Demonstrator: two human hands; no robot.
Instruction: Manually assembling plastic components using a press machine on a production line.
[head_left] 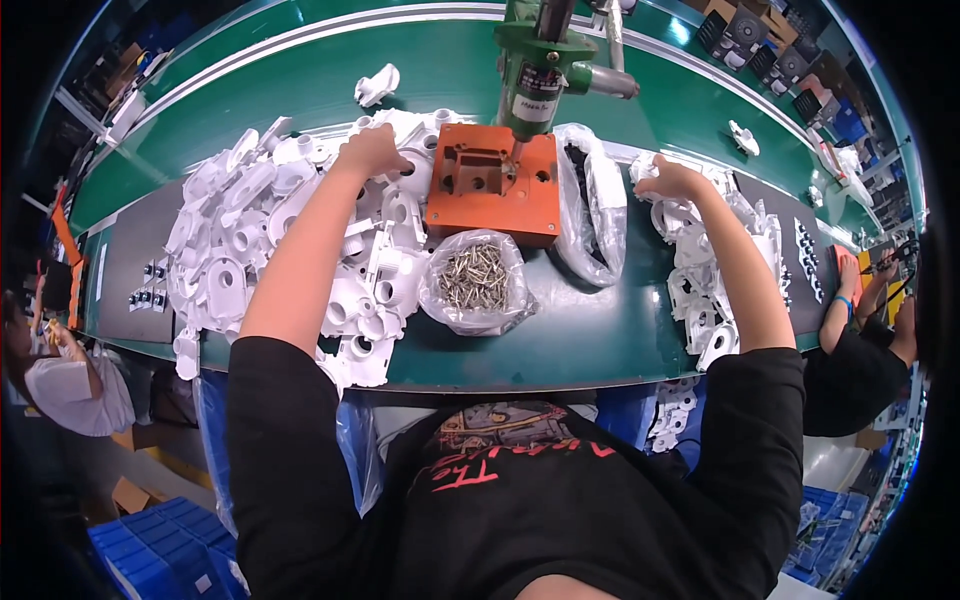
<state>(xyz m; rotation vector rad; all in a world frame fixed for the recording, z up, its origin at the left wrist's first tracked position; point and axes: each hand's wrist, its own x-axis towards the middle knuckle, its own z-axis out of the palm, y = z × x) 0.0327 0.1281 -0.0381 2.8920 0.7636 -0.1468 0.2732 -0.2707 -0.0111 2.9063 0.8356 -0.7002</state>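
Note:
My left hand (372, 150) reaches to the far edge of a large pile of white plastic parts (225, 278). Its fingers are curled, seen from the back, around a white plastic part among the others, beside the orange fixture block (440, 212). At the far end of a smaller pile of white plastic parts (690, 250) is my right hand (675, 181), its fingers closed on a white plastic part (642, 165). The palms and some fingertips are hidden. Over the fixture stands a green press head (530, 65), its tip low at the block's cavity.
A clear bag of metal screws (473, 285) sits in front of the fixture. Beside the block lies a clear bag with dark contents (597, 215). Small dark-and-silver pieces (150, 290) rest on the left mat. A green conveyor (440, 60) runs behind; other people work at both sides.

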